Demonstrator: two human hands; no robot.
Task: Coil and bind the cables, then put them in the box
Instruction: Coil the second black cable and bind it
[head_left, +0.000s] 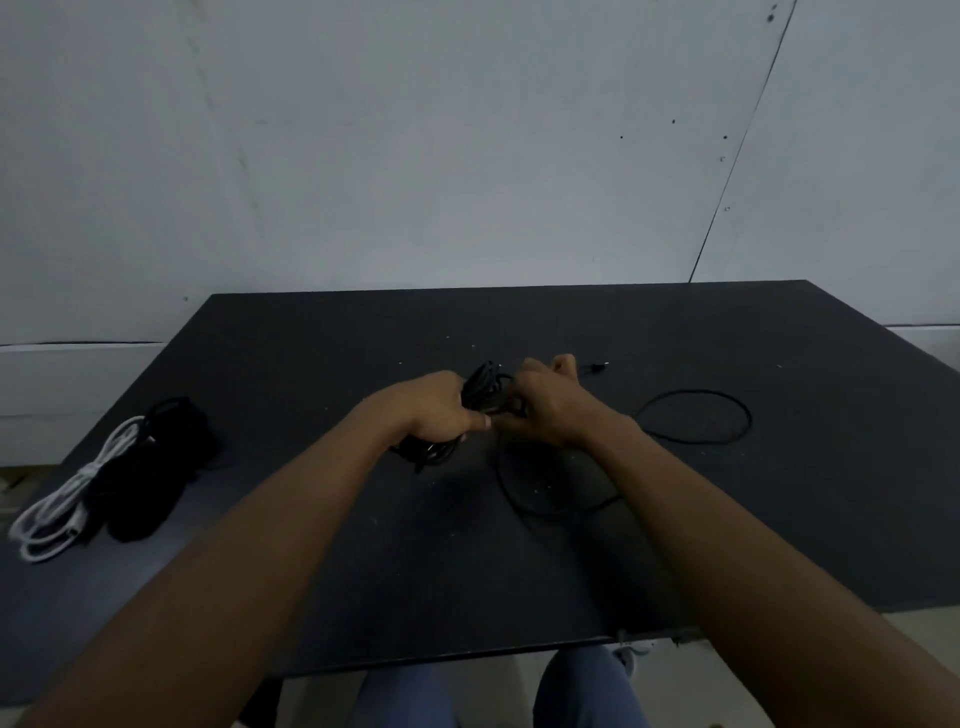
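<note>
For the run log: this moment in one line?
phase: coiling | left hand: grips coil | right hand: pinches coil | bundles: lying left | box: unseen

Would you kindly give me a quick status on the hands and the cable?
Left hand gripping black cable coil. Right hand curled on its loose tail, looped on table. Nothing blocking; box not in view.

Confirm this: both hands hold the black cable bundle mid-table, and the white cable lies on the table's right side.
Wrong side. The head view shows the white cable on the left side of the table; the left hand and right hand do hold the black cable bundle mid-table.
</note>
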